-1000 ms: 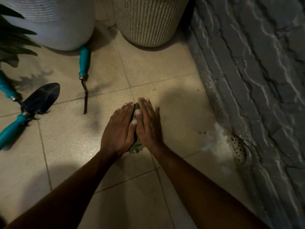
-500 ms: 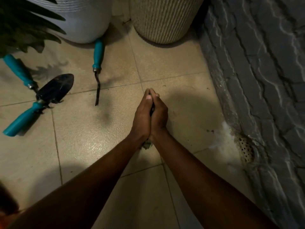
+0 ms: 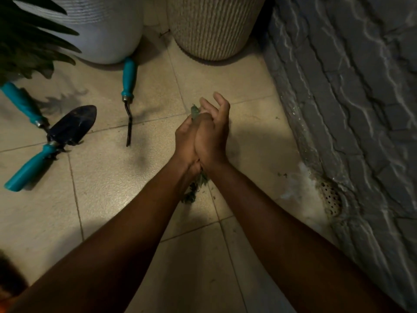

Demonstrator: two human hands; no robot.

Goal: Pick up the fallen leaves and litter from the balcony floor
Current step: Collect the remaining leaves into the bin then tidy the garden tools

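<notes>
A clump of green fallen leaves (image 3: 193, 192) is squeezed between my two hands above the tiled balcony floor (image 3: 108, 199). Ragged ends hang out below my wrists, and a leaf tip (image 3: 194, 110) pokes out at the top. My left hand (image 3: 185, 141) curls round the clump from the left. My right hand (image 3: 213, 132) presses against it from the right, its fingers loosely spread and lifting away at the tips. Most of the clump is hidden between my palms.
A teal-handled trowel (image 3: 67, 129), a weeder (image 3: 128, 91) and a third teal handle (image 3: 22, 103) lie at left. Behind stand a white pot (image 3: 101, 30) and a ribbed beige pot (image 3: 214, 26). A stone wall (image 3: 349, 109) with a drain (image 3: 330, 197) runs along the right. Small bits of debris (image 3: 282, 175) lie near it.
My hands went from flat on the floor around the leaves to pressed together, then rose with the clump. The right fingers have now loosened and spread.
</notes>
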